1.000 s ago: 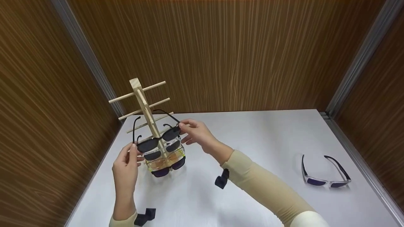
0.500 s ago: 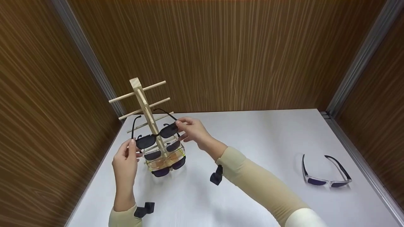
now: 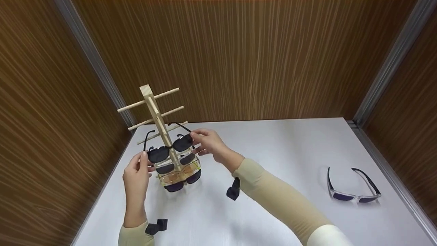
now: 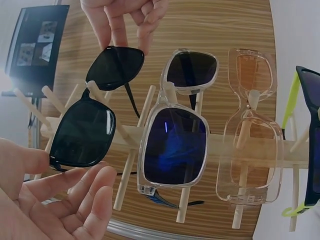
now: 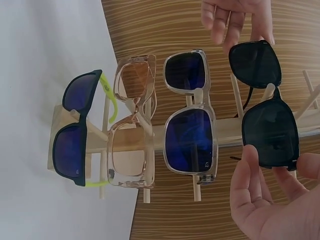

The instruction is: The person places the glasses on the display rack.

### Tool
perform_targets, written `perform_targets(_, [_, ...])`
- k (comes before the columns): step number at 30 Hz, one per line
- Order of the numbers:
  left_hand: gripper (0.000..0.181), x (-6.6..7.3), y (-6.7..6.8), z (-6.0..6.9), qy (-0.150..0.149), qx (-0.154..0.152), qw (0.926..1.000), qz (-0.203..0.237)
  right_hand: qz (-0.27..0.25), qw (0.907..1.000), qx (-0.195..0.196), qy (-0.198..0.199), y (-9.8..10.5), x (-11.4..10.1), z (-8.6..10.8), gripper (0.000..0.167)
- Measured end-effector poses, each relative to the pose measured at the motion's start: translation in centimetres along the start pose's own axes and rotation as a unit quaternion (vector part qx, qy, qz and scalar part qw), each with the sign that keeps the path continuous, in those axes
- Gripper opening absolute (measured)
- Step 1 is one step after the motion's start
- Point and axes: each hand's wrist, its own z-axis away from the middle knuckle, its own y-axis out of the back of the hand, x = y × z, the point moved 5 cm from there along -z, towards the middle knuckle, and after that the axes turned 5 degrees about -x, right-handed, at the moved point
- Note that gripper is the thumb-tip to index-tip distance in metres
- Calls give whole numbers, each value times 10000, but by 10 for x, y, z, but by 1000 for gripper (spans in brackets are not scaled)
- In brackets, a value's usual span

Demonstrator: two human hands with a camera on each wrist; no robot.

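Observation:
Black sunglasses (image 3: 159, 154) with dark lenses are at a wooden display rack (image 3: 157, 118), above the pairs hung lower. My left hand (image 3: 136, 172) pinches their left hinge corner between thumb and fingers. At the opposite corner my right hand (image 3: 211, 143) pinches the frame the same way. Both temples are spread and point back past the rack's post. In the left wrist view a peg end shows at the bridge of the black sunglasses (image 4: 82, 132); whether the frame rests on it I cannot tell. Just below hang clear-framed sunglasses (image 5: 189, 140) with blue lenses.
Lower on the rack hang clear peach-tinted glasses (image 5: 131, 145) and dark sunglasses with yellow-green temples (image 5: 70, 155). Bare pegs (image 3: 167, 93) stick out above my hands. Another clear-framed pair with black temples (image 3: 355, 198) lies on the white table (image 3: 280, 150) at the right. Wood-grain panels (image 3: 239, 61) enclose the table.
Both hands have raised the black sunglasses slightly, away from the clear pair below. In the last half second their temple tips have dipped a little. The lower pairs stay put.

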Motion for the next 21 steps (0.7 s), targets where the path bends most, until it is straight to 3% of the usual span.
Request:
perform_targets(6, [43, -4, -2, 0, 86, -96, 9996, 260, -64, 9999, -39, -82, 4, 3, 0, 30])
perform_targets(14, [44, -6, -3, -1, 59, -119, 9997, 187, -58, 9999, -103, -100, 9, 7, 1, 30])
perform_targets(21, [45, -11, 4, 5, 107, -55, 9998, 184, -49, 9998, -100, -146, 16, 15, 6, 29])
